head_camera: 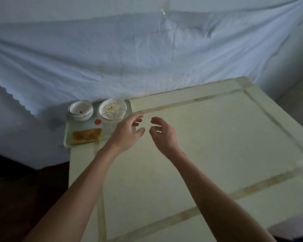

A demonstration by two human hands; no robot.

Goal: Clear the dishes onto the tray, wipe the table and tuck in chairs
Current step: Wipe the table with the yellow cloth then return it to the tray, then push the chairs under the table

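Above a pale green square table (pixel 191 154), left hand (pixel 125 131) and right hand (pixel 162 132), fingers loosely curled, holding nothing. At ten o'clock, a pale green tray (pixel 68 135) bearing a white bowl (pixel 80 110), a soiled white plate (pixel 112 108) and a yellow rectangular sponge (pixel 87 135). At twelve o'clock, a creased white sheet (pixel 129 58).

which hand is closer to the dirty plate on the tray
Left. The left hand hovers right beside the dirty plate, its fingers open at the plate's near right edge. The right hand is farther right, over the bare table, holding nothing.
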